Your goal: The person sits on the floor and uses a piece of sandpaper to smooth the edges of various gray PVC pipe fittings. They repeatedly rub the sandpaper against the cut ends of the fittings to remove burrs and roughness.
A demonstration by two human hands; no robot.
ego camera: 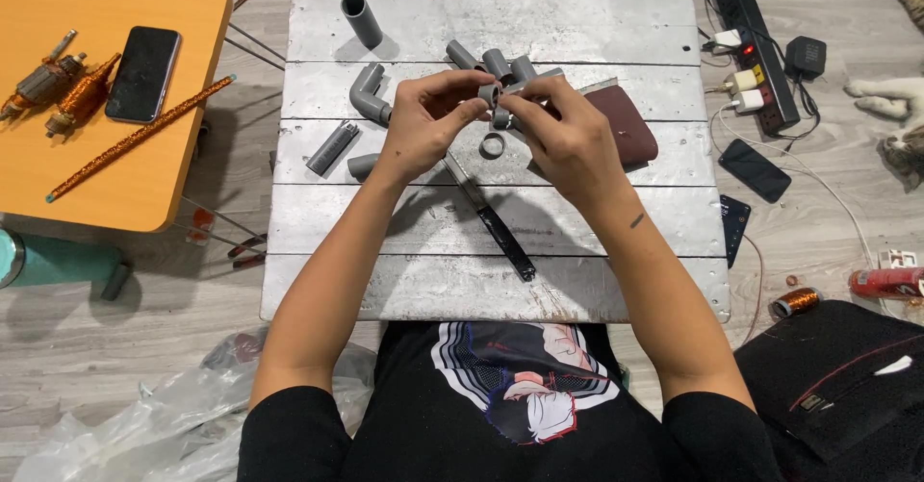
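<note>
Assembly appears partly done: loose grey fittings, an elbow and a ring lie unjoined on the white board. Left hand and right hand pinch a short grey pipe piece above board centre, fingertips clamped on it.

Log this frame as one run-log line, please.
left hand: pinching small grey pipe ring | right hand: on same ring | below: knife, loose ring | surface: white plank table
</note>
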